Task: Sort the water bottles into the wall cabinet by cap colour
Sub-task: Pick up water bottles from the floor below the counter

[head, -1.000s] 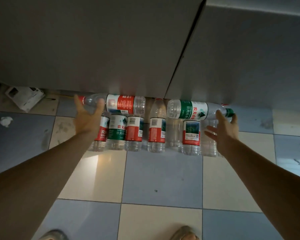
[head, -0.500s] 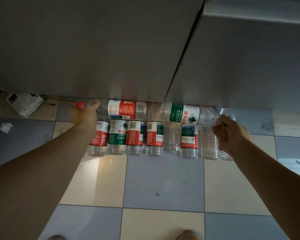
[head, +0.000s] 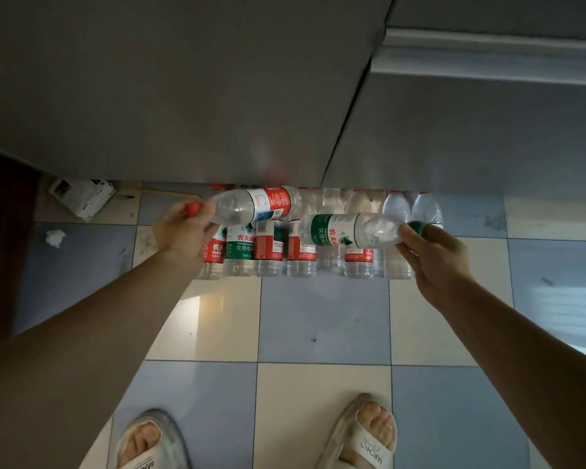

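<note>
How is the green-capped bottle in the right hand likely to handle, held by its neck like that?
The green-capped bottle looks clear and empty, so it is probably light and easy for the right hand to carry. Its thin plastic wall may dent if squeezed. Held sideways by the cap end, it could swing, and would likely roll if laid on the tiled floor.

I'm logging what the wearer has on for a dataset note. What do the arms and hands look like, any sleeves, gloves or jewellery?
Both forearms are bare up to the frame edge: no sleeves show. The left hand and right hand wear no gloves, and no rings, watch or bracelets are visible.
</note>
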